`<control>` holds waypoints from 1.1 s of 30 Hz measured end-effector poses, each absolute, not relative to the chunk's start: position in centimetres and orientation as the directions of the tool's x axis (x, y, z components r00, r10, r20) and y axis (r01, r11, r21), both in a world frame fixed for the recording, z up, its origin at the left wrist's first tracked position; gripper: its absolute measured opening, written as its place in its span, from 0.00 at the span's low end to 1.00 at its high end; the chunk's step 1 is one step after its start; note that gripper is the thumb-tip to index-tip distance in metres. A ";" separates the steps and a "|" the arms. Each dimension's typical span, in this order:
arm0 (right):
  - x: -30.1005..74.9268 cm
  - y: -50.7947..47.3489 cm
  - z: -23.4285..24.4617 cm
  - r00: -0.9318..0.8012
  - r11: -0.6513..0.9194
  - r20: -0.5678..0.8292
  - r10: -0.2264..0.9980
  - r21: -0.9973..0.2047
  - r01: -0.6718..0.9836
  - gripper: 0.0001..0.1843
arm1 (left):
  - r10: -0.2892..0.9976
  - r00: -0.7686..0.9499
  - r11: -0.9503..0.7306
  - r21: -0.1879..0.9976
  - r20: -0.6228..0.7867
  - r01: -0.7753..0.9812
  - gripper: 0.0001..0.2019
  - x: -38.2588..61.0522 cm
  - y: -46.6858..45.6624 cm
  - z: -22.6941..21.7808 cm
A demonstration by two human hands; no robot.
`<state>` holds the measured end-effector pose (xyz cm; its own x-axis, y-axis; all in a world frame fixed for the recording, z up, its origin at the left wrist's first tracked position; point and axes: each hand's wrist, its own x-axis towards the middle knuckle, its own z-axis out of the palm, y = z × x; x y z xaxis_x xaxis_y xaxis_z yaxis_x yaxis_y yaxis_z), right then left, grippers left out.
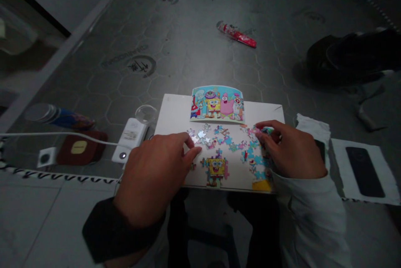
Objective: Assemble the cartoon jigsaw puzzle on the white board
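Note:
A white board [175, 111] lies on a grey mat and carries a colourful cartoon picture card [217, 103] at its far edge. Loose puzzle pieces [224, 138] are scattered across the board's middle, with a joined yellow character section [216, 170] near its front edge. My left hand [156, 172] rests on the board's left part, fingers curled, thumb and forefinger pinching at a pale piece [196, 137]. My right hand [290, 149] lies over the board's right part, fingers bent around a pink and blue piece [261, 130]. More joined pieces [258, 172] sit below it.
A white power bank with a cable [130, 138], a brown case [78, 147], a small white cube [45, 157] and a clear lid [145, 113] lie left of the board. A red wrapper [237, 34] lies far back. Dark clothing [351, 57] and a phone on paper [365, 172] are at the right.

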<state>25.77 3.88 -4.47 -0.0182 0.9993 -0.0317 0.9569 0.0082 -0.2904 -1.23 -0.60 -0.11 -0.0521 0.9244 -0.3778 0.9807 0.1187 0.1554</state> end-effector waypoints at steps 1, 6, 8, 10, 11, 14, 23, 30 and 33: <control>25.6 3.8 -4.3 -0.004 -0.003 -0.023 1.000 -0.292 0.956 0.15 | 0.927 -0.053 0.118 0.155 -0.372 0.981 0.07 -1.3 -0.6 -0.1; 25.0 3.6 -4.0 0.039 -0.068 -0.122 0.992 -0.246 0.967 0.16 | 0.928 -0.054 0.119 0.156 -0.369 0.981 0.08 -1.5 -0.8 -0.1; 25.0 3.7 -4.0 0.040 -0.079 -0.159 0.986 -0.244 0.967 0.14 | 0.922 -0.054 0.123 0.157 -0.384 0.980 0.08 -1.4 -0.7 0.0; 25.0 3.7 -4.1 0.035 -0.078 -0.168 0.985 -0.256 0.964 0.13 | 0.920 -0.052 0.120 0.153 -0.389 0.981 0.08 -1.4 -0.7 0.0; 25.0 3.7 -4.0 0.030 -0.074 -0.167 0.985 -0.262 0.962 0.13 | 0.920 -0.050 0.118 0.153 -0.388 0.981 0.08 -1.4 -0.7 0.0; 24.8 3.5 -3.8 0.023 -0.068 -0.158 0.987 -0.283 0.957 0.12 | 0.923 -0.052 0.117 0.150 -0.381 0.982 0.08 -1.4 -0.7 0.0; 21.4 3.0 -4.6 -0.093 0.063 -0.075 0.993 -0.329 0.942 0.10 | 0.925 -0.044 0.110 0.154 -0.377 0.982 0.09 -1.3 -0.5 -0.3; 22.2 2.7 -3.7 -0.089 0.056 -0.103 0.991 -0.288 0.956 0.13 | 0.914 -0.050 0.130 0.174 -0.403 0.976 0.08 -1.2 -0.4 0.3; 21.8 2.6 -3.7 -0.097 0.055 -0.141 0.985 -0.279 0.959 0.13 | 0.913 -0.058 0.137 0.168 -0.404 0.976 0.09 -1.1 -0.4 0.5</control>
<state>21.83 2.65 -3.65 -0.0974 0.9852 -0.1412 0.9586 0.0548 -0.2794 -1.10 -0.41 0.51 -0.0584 0.9129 -0.4039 0.9762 0.1368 0.1680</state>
